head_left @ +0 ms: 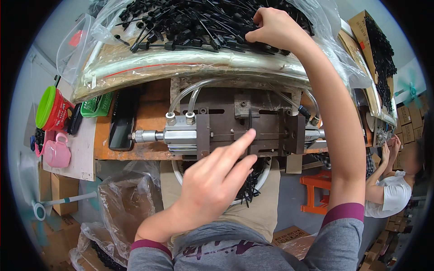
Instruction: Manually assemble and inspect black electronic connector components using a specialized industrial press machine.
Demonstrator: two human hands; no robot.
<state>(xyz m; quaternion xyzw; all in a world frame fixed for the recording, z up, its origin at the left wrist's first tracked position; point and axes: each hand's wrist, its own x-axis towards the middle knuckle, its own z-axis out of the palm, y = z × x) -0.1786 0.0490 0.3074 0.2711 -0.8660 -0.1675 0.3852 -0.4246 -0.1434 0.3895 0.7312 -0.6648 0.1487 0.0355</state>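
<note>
My left hand [212,183] reaches over the near edge of a metal clamping fixture [266,104], its fingers stretched out and apart. The forefinger tip is at the lower end of a slim black part [250,118] in the middle of the fixture; whether they touch I cannot tell. At the far side my right hand [278,29] is at a heap of black plastic stems with knobbed ends [194,25]. Its fingers are bent in a grip among the pieces, and their tips are partly hidden. Below the fixture, more black pieces [247,192] lie in a white-rimmed container, partly behind my left hand.
A silver air cylinder [181,137] with clear hoses flanks the fixture. A dark phone-like slab [122,119], a red tub with green rim [49,108] and a pink cup [57,151] stand left. An orange stool [315,192] and another person [391,192] are at right.
</note>
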